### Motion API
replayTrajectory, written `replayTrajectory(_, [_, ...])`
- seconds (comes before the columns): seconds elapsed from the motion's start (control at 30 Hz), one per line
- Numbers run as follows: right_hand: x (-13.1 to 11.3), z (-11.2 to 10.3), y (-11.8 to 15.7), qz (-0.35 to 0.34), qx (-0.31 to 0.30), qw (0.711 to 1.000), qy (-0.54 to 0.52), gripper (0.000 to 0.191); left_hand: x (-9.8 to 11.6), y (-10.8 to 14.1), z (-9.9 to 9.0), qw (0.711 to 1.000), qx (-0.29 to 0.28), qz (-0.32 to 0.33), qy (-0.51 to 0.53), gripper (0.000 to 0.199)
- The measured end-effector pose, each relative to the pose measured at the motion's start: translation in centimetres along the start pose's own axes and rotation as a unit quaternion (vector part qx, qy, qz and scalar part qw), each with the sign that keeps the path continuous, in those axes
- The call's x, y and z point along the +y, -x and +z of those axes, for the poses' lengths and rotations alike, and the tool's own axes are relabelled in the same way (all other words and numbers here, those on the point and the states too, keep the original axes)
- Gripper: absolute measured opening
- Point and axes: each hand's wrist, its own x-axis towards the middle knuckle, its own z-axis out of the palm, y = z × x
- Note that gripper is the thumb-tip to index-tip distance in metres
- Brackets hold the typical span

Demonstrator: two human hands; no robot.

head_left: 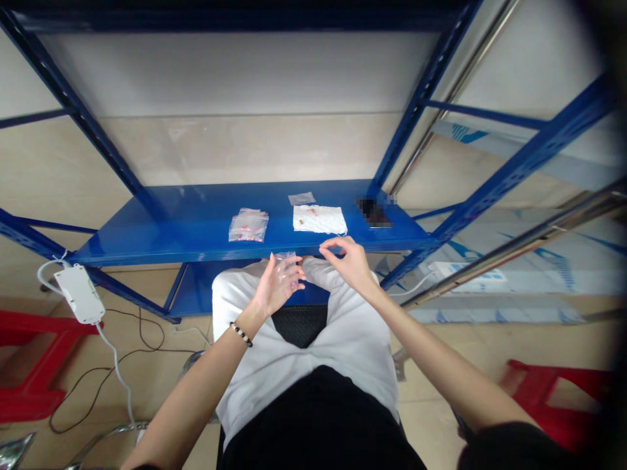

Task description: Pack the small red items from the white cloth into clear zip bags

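Note:
My left hand [278, 284] holds a small clear plastic bag [285, 265] between thumb and fingers, just in front of the blue steel shelf [161, 238]. My right hand [349, 261] hangs over the shelf's front edge, its thumb and forefinger curved close together. A white paper sheet [319, 219] with small reddish items on it lies nearest that hand. Left of the sheet sits a stack of clear zip bags [248, 226] with reddish contents. Whatever lies between my right fingertips, if anything, is too thin to tell.
A small flat clear bag [302, 198] and a blurred dark phone [375, 213] lie at the shelf's back. Blue uprights [426, 85] frame the shelf. A white power adapter [79, 294] hangs on its cable at left. Red stools [34, 365] stand on the tiled floor.

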Motion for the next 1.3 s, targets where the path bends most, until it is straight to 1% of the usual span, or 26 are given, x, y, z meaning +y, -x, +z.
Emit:
replayTrajectory(0.1, [0.9,1.1,3.2,0.069,-0.006,0.995,-0.072,0.017,-0.5,0.1,0.0,1.0,-0.004,-0.008,-0.012,0.061])
replayTrajectory(0.2, [1.5,2.1,4.8,0.106,-0.028,0.988,-0.109,0.02,-1.0,0.0,-0.2,0.999,0.002,-0.016,-0.033,0.06])
replayTrajectory(0.27, [1.6,2.6,5.1,0.106,-0.028,0.988,-0.111,0.018,-1.3,-0.2,-0.3,0.999,0.001,-0.023,-0.045,0.06])
replayTrajectory(0.4, [1.9,3.2,5.0,0.104,-0.01,0.988,-0.112,0.017,-2.2,-0.5,-0.5,0.997,-0.003,-0.048,-0.065,0.06])
replayTrajectory(0.57, [2.3,2.8,4.7,0.135,0.028,0.98,-0.143,0.018,-3.5,-0.6,-0.5,0.994,-0.013,-0.084,-0.074,0.061])
replayTrajectory(0.63, [2.1,2.4,4.7,0.129,0.045,0.981,-0.138,0.017,-3.9,-0.6,-0.6,0.992,-0.019,-0.095,-0.084,0.061])
replayTrajectory(0.73, [1.5,2.0,4.7,0.086,0.049,0.989,-0.11,0.015,-4.5,-0.5,-0.8,0.988,-0.028,-0.105,-0.111,0.061])
replayTrajectory(0.83, [0.8,1.8,4.8,0.031,0.025,0.994,-0.097,0.011,-4.9,-0.6,-1.0,0.985,-0.04,-0.106,-0.131,0.06])
replayTrajectory(0.97, [0.6,2.0,4.9,-0.011,-0.013,0.994,-0.108,0.007,-5.0,-0.6,-1.2,0.985,-0.044,-0.102,-0.134,0.056])
replayTrajectory(1.13, [0.9,2.1,4.8,-0.032,-0.054,0.986,-0.152,0.01,-4.7,-0.6,-0.9,0.985,-0.048,-0.093,-0.138,0.054])
replayTrajectory(1.3, [1.1,2.0,4.6,-0.012,-0.053,0.981,-0.184,0.016,-4.2,-0.6,-0.6,0.989,-0.042,-0.096,-0.108,0.058])
